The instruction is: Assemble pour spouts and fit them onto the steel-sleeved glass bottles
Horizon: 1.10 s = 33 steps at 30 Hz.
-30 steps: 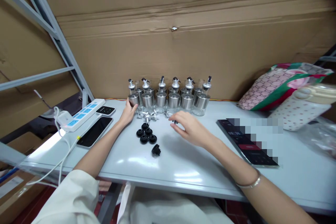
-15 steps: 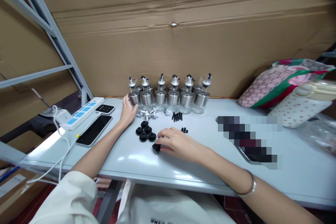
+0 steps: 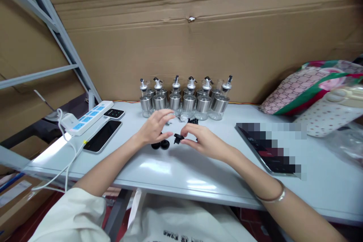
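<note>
A black ribbed stopper (image 3: 178, 138) is pinched between the thumb and fingers of my right hand (image 3: 200, 138), a little above the table. My left hand (image 3: 155, 126) is just left of it, fingers apart and holding nothing. Beneath that hand, black round stoppers (image 3: 165, 144) lie on the table, partly covered by it. Small black tube-like pieces (image 3: 193, 121) lie beyond my right hand. Silvery pourer parts (image 3: 183, 118) show behind my left hand, mostly hidden. At the back stand glass bottles with metal sleeves (image 3: 189, 103), the front ones topped by pourers (image 3: 192, 82).
To the left lie a power strip (image 3: 91, 118), a phone (image 3: 103, 136), a small black-screened device (image 3: 114, 114) and white cables (image 3: 68, 166). A tablet-like device (image 3: 263, 151), partly pixelated, lies right of my hands. Beyond are a patterned bag (image 3: 295, 89) and a dotted bottle (image 3: 317, 117). Cardboard (image 3: 181, 49) stands behind.
My right hand has lifted the black stopper off the table and moved it forward and right. My left hand has left the leftmost bottle and come right, over the stoppers, toward my right hand.
</note>
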Motion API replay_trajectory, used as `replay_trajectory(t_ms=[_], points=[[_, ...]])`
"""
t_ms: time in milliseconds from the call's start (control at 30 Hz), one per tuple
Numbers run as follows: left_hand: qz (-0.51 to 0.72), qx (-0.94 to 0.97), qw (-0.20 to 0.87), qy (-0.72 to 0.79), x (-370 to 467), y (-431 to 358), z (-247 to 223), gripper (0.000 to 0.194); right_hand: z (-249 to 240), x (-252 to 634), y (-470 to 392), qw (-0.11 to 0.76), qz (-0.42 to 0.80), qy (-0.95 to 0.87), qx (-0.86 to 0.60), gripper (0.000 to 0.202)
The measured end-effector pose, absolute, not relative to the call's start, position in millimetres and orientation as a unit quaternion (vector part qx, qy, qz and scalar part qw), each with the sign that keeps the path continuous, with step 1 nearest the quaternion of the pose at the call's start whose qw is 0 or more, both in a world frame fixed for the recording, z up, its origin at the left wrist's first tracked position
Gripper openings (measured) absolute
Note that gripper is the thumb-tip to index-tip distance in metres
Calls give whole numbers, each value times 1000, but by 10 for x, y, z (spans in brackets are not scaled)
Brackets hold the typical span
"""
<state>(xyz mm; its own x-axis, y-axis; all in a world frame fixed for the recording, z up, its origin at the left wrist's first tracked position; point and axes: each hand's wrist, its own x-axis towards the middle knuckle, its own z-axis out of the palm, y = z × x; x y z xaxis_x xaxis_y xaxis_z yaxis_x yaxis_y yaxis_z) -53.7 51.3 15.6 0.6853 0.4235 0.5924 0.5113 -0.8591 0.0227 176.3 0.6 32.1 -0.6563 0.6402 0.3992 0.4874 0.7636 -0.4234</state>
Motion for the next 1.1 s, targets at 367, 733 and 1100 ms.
replay_trajectory(t_ms=[367, 733, 1100], points=[[-239, -887, 47, -392, -581, 641, 146, 26, 300, 1808, 96, 194, 50, -910, -364, 9], [-168, -912, -11, -373, -653, 832, -44, 50, 275, 1586, -159, 178, 216, -892, -355, 26], [-211, -907, 6, -363, -535, 596, 177, 30, 168, 1814, 235, 187, -20, -858, -478, 31]])
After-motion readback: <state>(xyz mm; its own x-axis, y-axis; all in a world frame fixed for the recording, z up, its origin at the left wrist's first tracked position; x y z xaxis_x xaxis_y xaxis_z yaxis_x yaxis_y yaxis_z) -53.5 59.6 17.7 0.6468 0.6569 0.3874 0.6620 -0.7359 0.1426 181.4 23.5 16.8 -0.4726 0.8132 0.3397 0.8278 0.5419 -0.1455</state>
